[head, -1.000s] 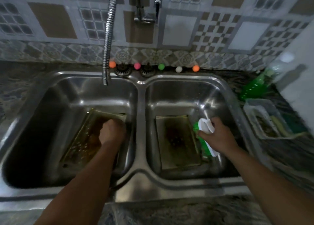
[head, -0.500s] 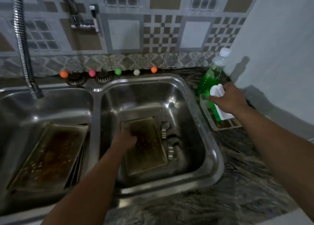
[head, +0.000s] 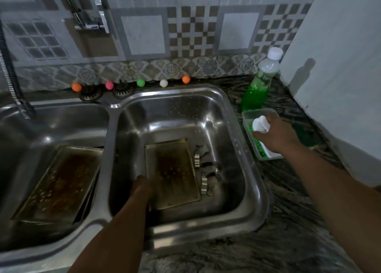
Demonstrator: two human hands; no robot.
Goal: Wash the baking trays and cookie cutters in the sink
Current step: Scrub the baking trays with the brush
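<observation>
— Two trays wait: one baking tray [head: 173, 173] in the right basin with the cookie cutters [head: 204, 169] beside it, another tray [head: 57, 182] in the left basin. What is my grip now?

— Your right hand [head: 276, 134] holds the soap bottle [head: 260, 125] over the plastic tub [head: 247, 116] on the bench. Set it down upright. Your left hand [head: 142, 187] is at the tray's near edge; its grip I cannot tell. Take that edge firmly, I think it is greasy.

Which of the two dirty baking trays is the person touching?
The tray in the right basin, beside the cookie cutters; the left hand rests on its near corner.
</observation>
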